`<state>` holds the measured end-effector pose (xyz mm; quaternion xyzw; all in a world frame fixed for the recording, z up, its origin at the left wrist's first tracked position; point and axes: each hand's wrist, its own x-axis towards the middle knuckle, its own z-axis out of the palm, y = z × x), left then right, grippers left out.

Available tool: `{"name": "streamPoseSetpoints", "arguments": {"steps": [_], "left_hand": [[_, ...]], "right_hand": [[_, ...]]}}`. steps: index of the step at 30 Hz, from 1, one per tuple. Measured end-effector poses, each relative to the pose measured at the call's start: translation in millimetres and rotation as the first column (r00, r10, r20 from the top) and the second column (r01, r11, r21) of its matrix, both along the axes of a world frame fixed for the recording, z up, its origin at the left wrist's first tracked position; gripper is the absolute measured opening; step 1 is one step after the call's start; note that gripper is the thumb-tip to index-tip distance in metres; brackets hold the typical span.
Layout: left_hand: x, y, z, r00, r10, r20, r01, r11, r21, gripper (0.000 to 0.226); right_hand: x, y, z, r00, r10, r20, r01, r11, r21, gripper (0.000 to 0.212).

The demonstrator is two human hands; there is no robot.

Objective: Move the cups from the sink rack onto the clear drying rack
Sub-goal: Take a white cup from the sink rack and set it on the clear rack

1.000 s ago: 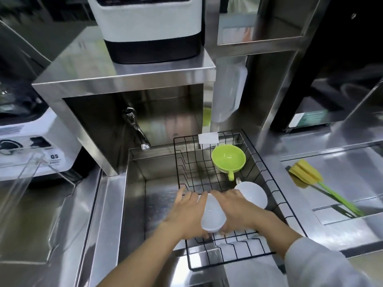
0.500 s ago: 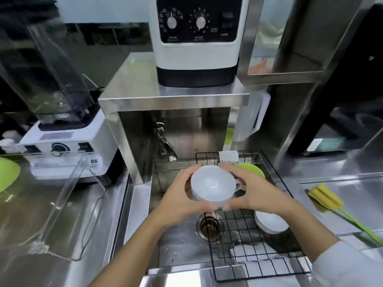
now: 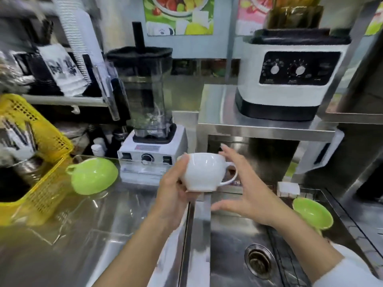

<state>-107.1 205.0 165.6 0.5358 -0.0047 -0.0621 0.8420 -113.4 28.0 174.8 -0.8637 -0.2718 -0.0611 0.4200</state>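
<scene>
A white cup with its handle to the right hangs above the sink's left edge. My left hand grips its left side. My right hand is spread open just right of the cup, fingers near the handle, apart from it as far as I can tell. On the clear drying rack to the left lies a green cup upside down. Another green cup sits in the black sink rack at the right.
A blender stands behind the clear rack. A yellow basket sits at the far left. A white appliance rests on the steel shelf above the sink. The sink drain lies below my right arm.
The white cup has been lifted out of the sink rack and carried left and up. My right hand has come off it; my view has swung to the left.
</scene>
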Motion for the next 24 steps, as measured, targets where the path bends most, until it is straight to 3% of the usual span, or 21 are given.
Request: {"name": "streamPoseSetpoints", "arguments": {"steps": [2,4,6,10,13,15,19,24], "left_hand": [[-1,21,3,1.000,-0.003,-0.024,0.002,1.000,-0.014,0.049],[-2,38,5,0.999,0.014,-0.042,-0.013,1.000,0.020,0.058],[-1,54,8,0.996,0.073,-0.056,-0.065,0.990,0.127,0.064],[4,87,10,0.976,0.215,0.016,-0.207,0.915,0.347,0.055],[5,107,7,0.962,0.186,0.202,-0.260,0.850,0.458,0.037],[5,114,3,0.961,0.115,0.252,-0.233,0.827,0.511,0.045],[10,131,-11,0.952,0.045,0.301,-0.199,0.840,0.504,0.056],[22,144,-30,0.936,0.059,0.346,-0.264,0.768,0.583,0.057]], "right_hand": [[4,22,0,0.987,0.054,0.150,-0.037,0.993,-0.113,0.102],[8,46,-1,0.940,0.029,0.341,0.043,0.979,-0.201,0.095],[13,68,-3,0.867,-0.022,0.498,0.135,0.972,-0.191,0.088],[24,110,-12,0.789,-0.066,0.611,0.157,0.983,-0.096,0.072],[30,136,-23,0.817,-0.123,0.563,0.116,0.992,0.049,0.066],[34,148,-27,0.876,-0.150,0.459,0.109,0.987,0.115,0.071],[41,160,-33,0.912,-0.128,0.390,0.130,0.991,0.023,0.077],[45,171,-47,0.977,-0.153,0.149,0.155,0.988,-0.003,0.082]]}}
